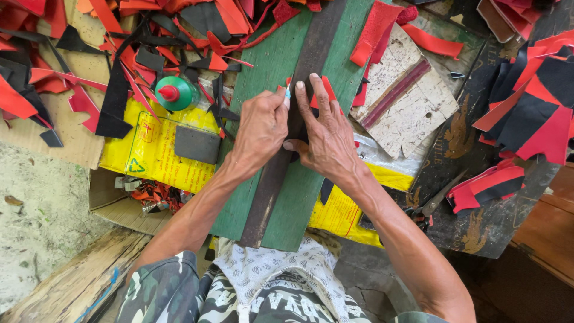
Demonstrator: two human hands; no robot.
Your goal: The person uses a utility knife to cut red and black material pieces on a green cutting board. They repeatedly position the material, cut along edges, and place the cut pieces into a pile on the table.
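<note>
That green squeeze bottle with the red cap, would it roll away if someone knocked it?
Probably. The green bottle looks round-bodied, so on its side it could roll, though the red and black scraps heaped around it would likely stop it. It looks like thin plastic, so probably light and easily nudged.

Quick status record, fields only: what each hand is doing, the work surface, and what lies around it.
left hand: grips a small blade tool, tip down on the strip
right hand: flat, fingers spread, pressing a red piece
surface: green board with a dark strip along its middle
left of board: green glue bottle, yellow sheet
around: red and black scraps
</note>
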